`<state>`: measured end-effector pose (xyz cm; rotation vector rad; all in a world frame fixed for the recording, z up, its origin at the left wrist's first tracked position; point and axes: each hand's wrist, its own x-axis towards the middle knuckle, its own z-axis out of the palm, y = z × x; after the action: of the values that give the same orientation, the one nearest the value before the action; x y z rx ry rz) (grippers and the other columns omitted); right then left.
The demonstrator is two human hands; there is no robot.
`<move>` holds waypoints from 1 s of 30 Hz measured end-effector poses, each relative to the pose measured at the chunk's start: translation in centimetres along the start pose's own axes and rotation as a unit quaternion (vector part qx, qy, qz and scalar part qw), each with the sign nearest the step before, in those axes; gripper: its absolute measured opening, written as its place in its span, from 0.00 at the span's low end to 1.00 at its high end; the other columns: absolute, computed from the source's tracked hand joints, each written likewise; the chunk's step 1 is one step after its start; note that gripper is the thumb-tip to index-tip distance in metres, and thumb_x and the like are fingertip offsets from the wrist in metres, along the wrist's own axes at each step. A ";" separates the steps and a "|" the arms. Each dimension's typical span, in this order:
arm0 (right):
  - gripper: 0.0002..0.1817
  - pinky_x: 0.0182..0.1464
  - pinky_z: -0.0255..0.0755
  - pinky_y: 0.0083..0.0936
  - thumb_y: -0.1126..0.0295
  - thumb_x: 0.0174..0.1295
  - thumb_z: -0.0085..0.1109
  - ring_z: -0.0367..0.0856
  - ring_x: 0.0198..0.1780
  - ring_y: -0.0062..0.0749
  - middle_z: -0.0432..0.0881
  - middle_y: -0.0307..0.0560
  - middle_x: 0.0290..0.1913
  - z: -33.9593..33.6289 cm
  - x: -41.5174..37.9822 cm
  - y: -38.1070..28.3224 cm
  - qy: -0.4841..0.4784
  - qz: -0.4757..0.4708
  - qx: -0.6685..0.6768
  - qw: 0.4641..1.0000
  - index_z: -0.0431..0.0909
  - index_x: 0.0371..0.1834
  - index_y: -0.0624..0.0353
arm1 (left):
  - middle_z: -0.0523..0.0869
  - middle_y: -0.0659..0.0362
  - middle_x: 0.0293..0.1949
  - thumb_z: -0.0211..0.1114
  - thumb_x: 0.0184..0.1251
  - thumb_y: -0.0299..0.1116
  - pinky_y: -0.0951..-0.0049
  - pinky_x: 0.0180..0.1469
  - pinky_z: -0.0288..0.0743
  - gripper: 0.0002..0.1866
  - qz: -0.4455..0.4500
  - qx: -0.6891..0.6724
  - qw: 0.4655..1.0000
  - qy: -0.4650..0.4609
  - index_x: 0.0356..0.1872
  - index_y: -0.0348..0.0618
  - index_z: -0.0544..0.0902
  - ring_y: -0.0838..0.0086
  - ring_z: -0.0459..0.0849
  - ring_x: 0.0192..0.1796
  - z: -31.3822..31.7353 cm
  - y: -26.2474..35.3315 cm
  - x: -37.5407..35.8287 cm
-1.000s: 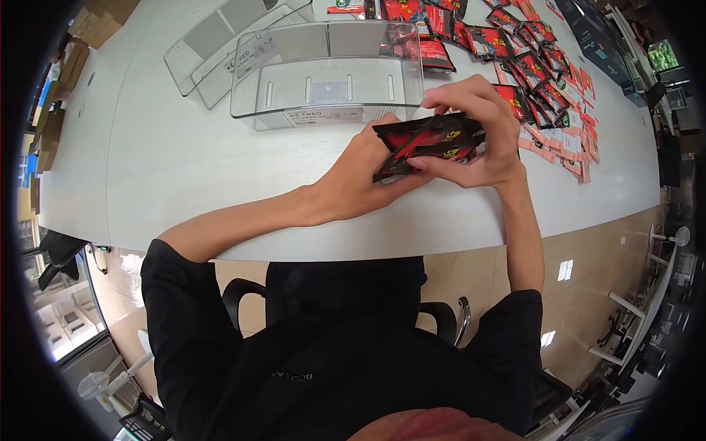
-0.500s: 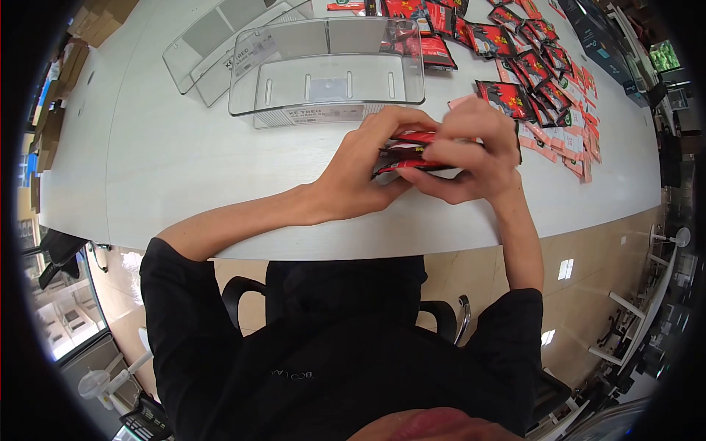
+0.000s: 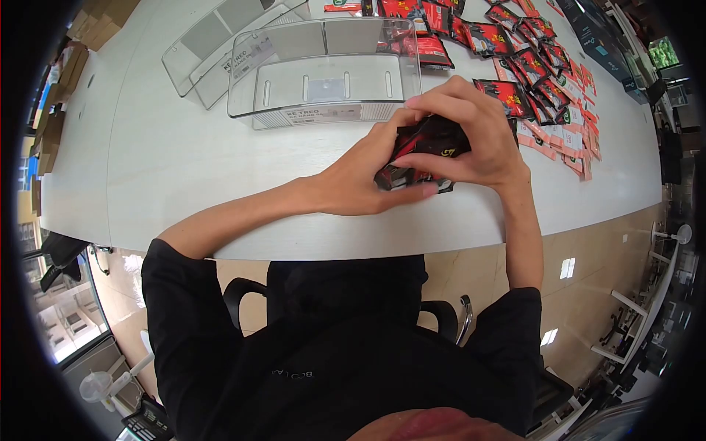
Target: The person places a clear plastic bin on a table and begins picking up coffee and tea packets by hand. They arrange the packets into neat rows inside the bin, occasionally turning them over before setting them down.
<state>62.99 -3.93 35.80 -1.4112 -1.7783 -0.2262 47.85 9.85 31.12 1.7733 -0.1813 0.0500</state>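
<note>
- Sachets (image 3: 423, 151): small bundle of glossy black-and-red foil packets, flat and crinkled, gold print on one face; held just above the near part of the white table (image 3: 184, 162).
- Left hand (image 3: 360, 180): fingers curled together under and behind the bundle, clamped on its lower edge.
- Right hand (image 3: 474, 136): fingers wrapped over the top, thumb across the front, pressed onto the same bundle.
- Clear plastic bin (image 3: 323, 70): rigid, rectangular, rounded corners, slotted wall, white label strip; just beyond the hands.
- Second clear tray (image 3: 206, 44): flatter, behind and left of the bin.
- Loose sachets (image 3: 537, 73): same glossy kind, scattered in rows at far right, some pink strips among them.
- Table surface smooth, matte, curved edge.
</note>
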 end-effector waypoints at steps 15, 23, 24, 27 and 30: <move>0.45 0.34 0.75 0.24 0.56 0.35 0.89 0.79 0.34 0.33 0.84 0.44 0.45 -1.3 0.9 0.2 0.109 -0.003 0.031 0.994 0.78 0.60 0.54 | 0.84 0.49 0.53 0.72 0.63 0.19 0.69 0.52 0.83 0.28 0.193 0.047 0.954 0.225 0.62 0.38 0.68 0.66 0.87 0.54 0.7 0.3 -0.3; 0.25 0.29 0.73 0.26 0.66 0.46 0.82 0.81 0.26 0.31 0.84 0.45 0.34 -1.0 -0.8 0.3 -0.197 0.219 0.075 0.953 0.82 0.47 0.60 | 0.77 0.45 0.61 0.71 0.64 0.17 0.70 0.58 0.81 0.34 0.291 0.031 0.929 0.226 0.66 0.38 0.61 0.65 0.84 0.58 0.7 -0.2 -0.3; 0.25 0.29 0.73 0.26 0.66 0.46 0.82 0.81 0.26 0.31 0.84 0.45 0.34 -0.8 -0.9 0.5 -0.197 0.218 0.075 0.953 0.82 0.47 0.60 | 0.77 0.46 0.60 0.73 0.62 0.18 0.70 0.58 0.81 0.35 0.263 0.036 0.934 0.237 0.66 0.38 0.62 0.65 0.84 0.58 0.8 -0.4 -0.3; 0.24 0.35 0.78 0.28 0.74 0.45 0.79 0.84 0.32 0.36 0.84 0.48 0.36 -0.8 -1.2 0.8 -0.105 0.157 0.068 0.980 0.81 0.47 0.62 | 0.77 0.48 0.60 0.76 0.59 0.20 0.68 0.58 0.79 0.36 0.222 0.076 0.944 0.230 0.65 0.38 0.64 0.63 0.82 0.58 0.5 0.1 -0.3; 0.24 0.42 0.82 0.30 0.81 0.43 0.75 0.86 0.38 0.40 0.84 0.49 0.39 -1.6 -0.8 0.6 -0.156 0.201 0.059 0.965 0.81 0.47 0.64 | 0.77 0.50 0.60 0.78 0.52 0.19 0.64 0.58 0.77 0.38 0.234 0.127 0.941 0.208 0.64 0.40 0.67 0.59 0.79 0.59 0.3 0.3 0.2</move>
<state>64.37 -5.26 36.08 -1.7533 -1.6670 0.3291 48.01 9.50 31.42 1.8952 -0.2952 0.8186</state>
